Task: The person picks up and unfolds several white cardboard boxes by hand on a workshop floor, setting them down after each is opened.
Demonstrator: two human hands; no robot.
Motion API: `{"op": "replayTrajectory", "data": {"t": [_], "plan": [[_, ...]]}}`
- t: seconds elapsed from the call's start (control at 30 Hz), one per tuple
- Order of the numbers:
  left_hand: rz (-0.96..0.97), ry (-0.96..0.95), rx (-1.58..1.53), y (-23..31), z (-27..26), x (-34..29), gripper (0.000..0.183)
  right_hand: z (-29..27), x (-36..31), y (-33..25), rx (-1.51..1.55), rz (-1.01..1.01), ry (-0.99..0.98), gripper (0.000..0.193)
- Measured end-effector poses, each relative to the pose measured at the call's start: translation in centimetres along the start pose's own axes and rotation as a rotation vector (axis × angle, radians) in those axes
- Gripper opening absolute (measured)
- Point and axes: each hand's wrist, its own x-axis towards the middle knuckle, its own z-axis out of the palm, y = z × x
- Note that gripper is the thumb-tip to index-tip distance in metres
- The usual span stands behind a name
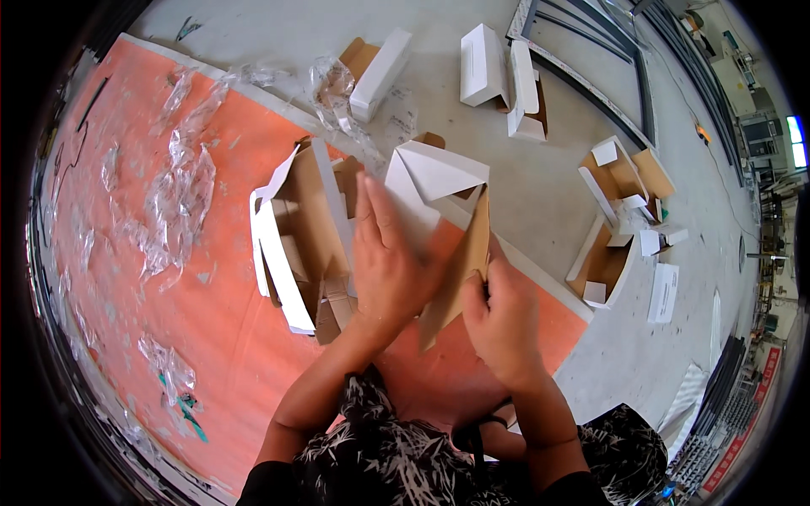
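1. While the right hand pinched the brown panel of a white cardboard box, thumb on the near face, its other fingers were partly hidden behind it.
2. The left hand was open and flat, its fingers straight and pointing away from the person; whether it touched that box could not be told.
3. The held box stood in front of the person, between the hands, its white far end reaching past them.
4. Just left of the left hand, an open box showed its brown inside and lay on an orange mat.
5. Crumpled clear plastic was strewn over the mat's left part, with a green strip nearer the person.
6. Farther off, on the grey floor, lay three white boxes, and a dark metal frame beyond them to the right.
7. More open boxes sat at the right, near a small white carton.
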Motion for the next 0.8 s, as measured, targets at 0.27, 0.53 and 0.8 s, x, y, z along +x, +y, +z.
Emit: {"op": "replayTrajectory", "data": {"t": [0.27,0.53,0.8], "plan": [[-0.866,-0.376,-1.280,-2.5,-4.5,0.5,0.020,-2.3,0.5,0.6,-0.191,-0.109,-0.017,0.049],[-0.885,-0.353,-1.441,-3.1,-4.6,0.2,0.030,-2.1,1.9,2.2,0.606,0.074,-0.247,0.077],[0.095,-0.054,0.226,-0.1,-3.1,2.6,0.076,-0.2,1.3,2.0,0.317,-0.070,-0.277,0.078]]}}
